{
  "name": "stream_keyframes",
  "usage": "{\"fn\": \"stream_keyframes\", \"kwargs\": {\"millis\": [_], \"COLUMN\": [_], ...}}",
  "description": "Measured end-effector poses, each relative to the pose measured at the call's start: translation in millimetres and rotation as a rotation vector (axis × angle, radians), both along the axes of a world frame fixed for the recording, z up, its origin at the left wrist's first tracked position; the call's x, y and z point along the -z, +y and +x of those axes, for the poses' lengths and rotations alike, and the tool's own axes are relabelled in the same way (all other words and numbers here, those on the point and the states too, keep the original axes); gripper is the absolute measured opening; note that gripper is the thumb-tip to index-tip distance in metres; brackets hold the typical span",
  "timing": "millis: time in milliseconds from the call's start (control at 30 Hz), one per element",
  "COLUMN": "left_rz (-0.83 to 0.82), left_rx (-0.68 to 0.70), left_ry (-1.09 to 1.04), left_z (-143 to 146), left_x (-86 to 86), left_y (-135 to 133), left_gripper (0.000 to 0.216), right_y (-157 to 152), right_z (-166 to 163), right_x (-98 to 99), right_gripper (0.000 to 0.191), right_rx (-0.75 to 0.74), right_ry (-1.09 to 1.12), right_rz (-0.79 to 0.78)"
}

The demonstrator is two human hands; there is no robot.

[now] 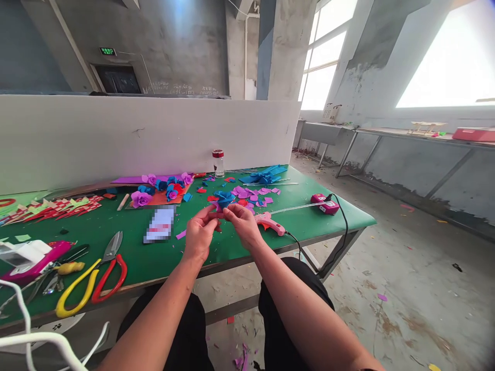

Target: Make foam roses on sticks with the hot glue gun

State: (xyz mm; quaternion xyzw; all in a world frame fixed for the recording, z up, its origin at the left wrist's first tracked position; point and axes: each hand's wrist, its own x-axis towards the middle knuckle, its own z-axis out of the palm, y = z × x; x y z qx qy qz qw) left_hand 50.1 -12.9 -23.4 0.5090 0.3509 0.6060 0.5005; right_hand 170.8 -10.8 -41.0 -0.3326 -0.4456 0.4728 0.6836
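Observation:
Directly in front of me, a blue paper flower sits at my fingertips above the green table. My left hand is closed, thumb and fingers pinched at the flower's lower left side. My right hand pinches it from the right; the fingers partly hide its base. A bit of purple paper shows beside the flower, near the left fingertips. Just right of my right hand lies a pink glue gun with a clear glue stick in its back. Loose purple paper petals are scattered behind the hands.
Finished paper roses lie at back left, near a phone. Red-and-yellow-handled scissors are at front left. A lidded jar stands by the white partition. A magenta box with a black cord sits right.

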Motion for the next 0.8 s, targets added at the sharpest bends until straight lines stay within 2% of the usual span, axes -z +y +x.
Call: {"fn": "stream_keyframes", "kwargs": {"millis": [67,200,367,567,600,667,767,800], "left_rz": [0.019,0.005,-0.129,-0.081,-0.063,0.029,0.317,0.418], "left_rx": [-0.010,-0.015,0.028,0.055,0.034,-0.100,-0.372,-0.416], "left_ry": [0.042,0.079,-0.042,-0.087,-0.074,-0.008,0.222,0.324], "left_z": [-2,-5,-7,-10,-11,-16,-28,-32], "left_x": [-1.6,-3.7,-7.5,-7.2,-6.6,-6.5,-10.1,-12.0], "left_y": [1,2,4,7,7,9,11,12], "left_gripper": [0.039,0.032,0.030,0.029,0.029,0.027,0.021,0.018], "right_y": [0,0,-6,-10,-10,-11,-13,-14], "right_z": [2,5,7,9,9,10,13,14], "right_x": [-0.9,-2.8,-5.7,-6.1,-5.8,-5.5,-5.9,-6.1], "right_gripper": [0.039,0.043,0.046,0.049,0.050,0.051,0.048,0.047], "right_rx": [-0.002,-0.059,-0.157,-0.228,-0.237,-0.257,-0.303,-0.325], "right_ry": [0.002,0.093,0.140,0.130,0.144,0.169,0.144,0.117], "right_rz": [0.039,0.068,0.041,-0.043,-0.060,-0.087,-0.111,-0.117]}}
